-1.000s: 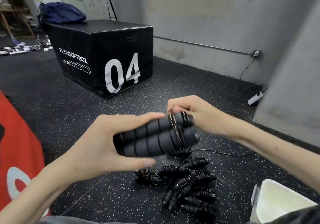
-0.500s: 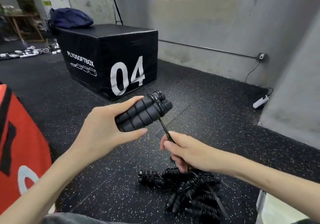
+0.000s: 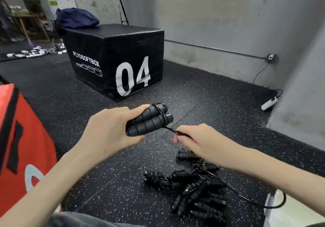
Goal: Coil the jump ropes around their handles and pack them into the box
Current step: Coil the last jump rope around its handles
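Note:
My left hand (image 3: 107, 130) grips two black foam jump rope handles (image 3: 149, 120) held side by side, with a few turns of black rope around their far end. From those turns the rope (image 3: 171, 130) runs taut down to my right hand (image 3: 197, 140), which pinches it just right of the handles. The rest of that rope loops over the floor to the lower right. Below my right hand, a pile of several coiled jump ropes (image 3: 197, 189) lies on the floor. The white box (image 3: 288, 214) shows at the bottom right corner, partly cut off.
A black plyo box marked 04 (image 3: 114, 63) stands ahead with a dark blue bag (image 3: 77, 18) on it. A red plyo box (image 3: 19, 138) is close on my left. A white power strip (image 3: 269, 102) lies by the right wall. Black speckled rubber floor all around.
My right hand went from the handle ends down and out along the rope, then back up close to the handles. My left hand tilted the handles' far end upward.

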